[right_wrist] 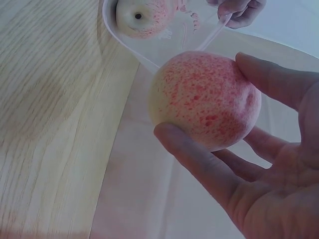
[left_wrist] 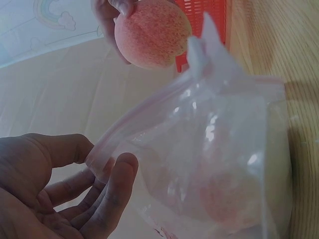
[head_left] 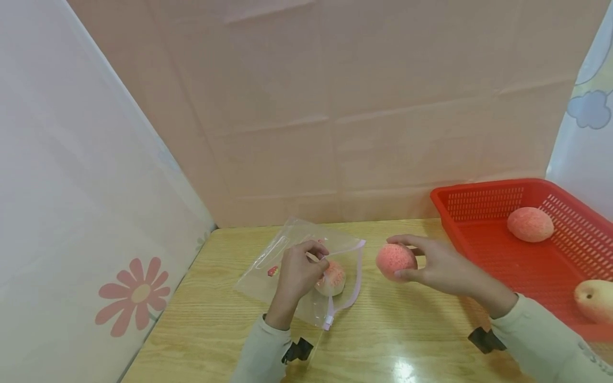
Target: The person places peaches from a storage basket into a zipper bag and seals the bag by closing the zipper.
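Note:
My left hand (head_left: pixel 300 270) pinches the upper edge of a clear zip bag (left_wrist: pixel 164 149) between thumb and fingers, and the bag's mouth gapes to the right. Inside the bag lies a pale peach (head_left: pixel 333 280) with pink speckles; its dark stem hollow shows in the right wrist view. To the right of the mouth, my right hand (head_left: pixel 438 266) grips a second pink-speckled peach (right_wrist: pixel 204 99) with thumb and fingertips around its sides. That peach is above the table, a short gap from the bag's lilac zip strip (head_left: pixel 358 282). A slider (head_left: pixel 328 321) sits at the strip's near end.
A red plastic basket (head_left: pixel 483 242) with slotted walls stands at the right, close to my right forearm. It holds a pink fruit (head_left: pixel 530 224) and a pale yellow one (head_left: pixel 595 300). Behind the wooden table (head_left: pixel 206 324) hangs a beige sheet (head_left: pixel 287 133); a flowered sheet (head_left: pixel 72 186) borders the left.

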Demonstrator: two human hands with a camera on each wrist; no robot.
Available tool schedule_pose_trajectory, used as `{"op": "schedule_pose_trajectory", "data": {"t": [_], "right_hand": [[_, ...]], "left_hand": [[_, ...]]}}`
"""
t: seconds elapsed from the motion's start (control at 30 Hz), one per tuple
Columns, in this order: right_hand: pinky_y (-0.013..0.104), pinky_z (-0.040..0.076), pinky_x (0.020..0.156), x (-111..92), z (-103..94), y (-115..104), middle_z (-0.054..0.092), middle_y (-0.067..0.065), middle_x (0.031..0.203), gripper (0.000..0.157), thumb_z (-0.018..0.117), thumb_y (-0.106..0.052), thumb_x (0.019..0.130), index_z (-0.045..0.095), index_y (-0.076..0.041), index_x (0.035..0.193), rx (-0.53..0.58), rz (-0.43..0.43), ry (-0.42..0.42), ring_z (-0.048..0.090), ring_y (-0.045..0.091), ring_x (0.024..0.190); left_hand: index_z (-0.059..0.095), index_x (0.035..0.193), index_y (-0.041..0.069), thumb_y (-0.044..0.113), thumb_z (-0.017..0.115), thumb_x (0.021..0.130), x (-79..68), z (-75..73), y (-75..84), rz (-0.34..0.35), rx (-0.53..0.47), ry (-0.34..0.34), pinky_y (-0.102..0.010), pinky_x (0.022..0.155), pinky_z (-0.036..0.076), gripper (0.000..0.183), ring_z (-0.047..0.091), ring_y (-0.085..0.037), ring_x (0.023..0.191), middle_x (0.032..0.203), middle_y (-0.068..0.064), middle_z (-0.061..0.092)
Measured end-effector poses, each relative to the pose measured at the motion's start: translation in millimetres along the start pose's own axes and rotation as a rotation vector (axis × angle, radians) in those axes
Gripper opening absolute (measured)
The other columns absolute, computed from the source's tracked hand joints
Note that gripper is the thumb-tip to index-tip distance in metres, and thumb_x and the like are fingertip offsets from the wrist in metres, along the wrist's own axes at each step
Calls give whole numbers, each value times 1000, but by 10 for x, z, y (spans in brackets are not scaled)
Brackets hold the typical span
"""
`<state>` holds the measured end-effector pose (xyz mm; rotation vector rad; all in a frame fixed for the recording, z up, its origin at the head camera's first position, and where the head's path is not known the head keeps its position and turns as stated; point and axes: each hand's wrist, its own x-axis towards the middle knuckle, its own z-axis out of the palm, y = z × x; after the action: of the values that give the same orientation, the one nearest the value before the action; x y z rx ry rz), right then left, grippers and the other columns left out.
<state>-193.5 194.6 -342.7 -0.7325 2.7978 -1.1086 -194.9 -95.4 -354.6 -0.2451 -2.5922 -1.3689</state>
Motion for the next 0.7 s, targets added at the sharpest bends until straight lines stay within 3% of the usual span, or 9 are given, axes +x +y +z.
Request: {"op": "schedule_pose_trajectory", "data": {"t": [0.27,0.7], "right_hand": [[49,58,77,-1,44,-19,63,15,132,70,82,-39,79,54,-17,140,-6,11,-1,62,44,116],[38,56,78,56,139,-22,66,8,127,66,82,-33,80,56,-17,138,2,-1,3,63,36,116]], "left_hand": [[73,88,4,-2,66,76,-1,9,-9,-2,-4,-10,-18,43,45,15,57,-6,51,80,-5,68],[73,86,8,-1,66,77,12,-3,-2,-4,2,-5,-18,43,45,15,57,-6,51,80,-5,68]]}}
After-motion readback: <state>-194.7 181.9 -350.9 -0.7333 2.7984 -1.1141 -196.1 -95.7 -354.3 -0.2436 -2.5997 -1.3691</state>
